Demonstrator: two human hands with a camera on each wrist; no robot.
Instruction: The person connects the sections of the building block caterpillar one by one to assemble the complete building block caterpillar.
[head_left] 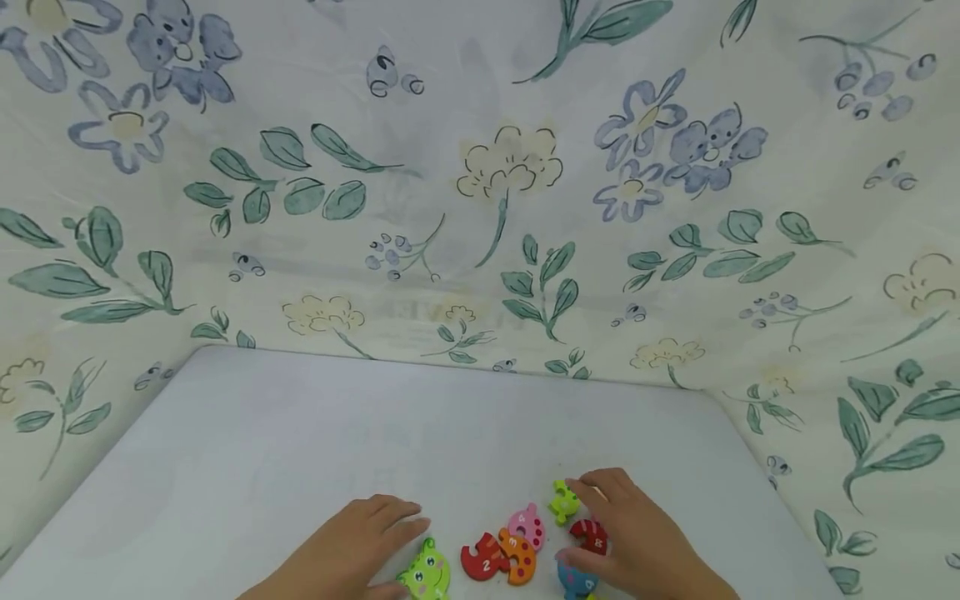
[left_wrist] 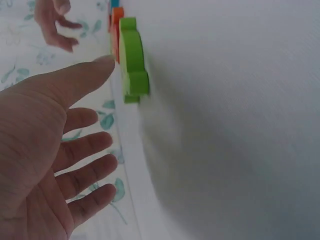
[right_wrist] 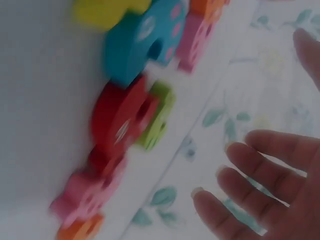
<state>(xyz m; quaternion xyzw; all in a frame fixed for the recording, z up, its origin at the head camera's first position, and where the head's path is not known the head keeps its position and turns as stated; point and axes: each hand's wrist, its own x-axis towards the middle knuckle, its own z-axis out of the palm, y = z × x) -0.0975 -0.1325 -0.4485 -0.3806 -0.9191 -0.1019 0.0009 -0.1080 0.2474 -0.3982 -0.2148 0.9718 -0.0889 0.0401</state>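
Note:
Beside my left hand [head_left: 352, 546] lies a green smiling animal-head puzzle piece [head_left: 427, 575]. In the left wrist view the thumb reaches to the green piece's edge, and the other fingers are spread loosely; whether the thumb touches it I cannot tell. My right hand [head_left: 641, 537] hovers at a red curved piece [head_left: 591, 537] and a blue piece [head_left: 572, 577], covering part of both. Its fingers look extended and apart from the pieces in the right wrist view, where the red piece [right_wrist: 115, 120] and blue piece [right_wrist: 127, 52] appear blurred.
Between the hands lie a red piece numbered 2 [head_left: 483, 560], an orange piece numbered 3 [head_left: 519, 562] and a pink piece [head_left: 528, 527]. A lime piece [head_left: 562, 502] sits near the right fingertips. Floral cloth [head_left: 420, 250] rises behind the white table [head_left: 337, 433].

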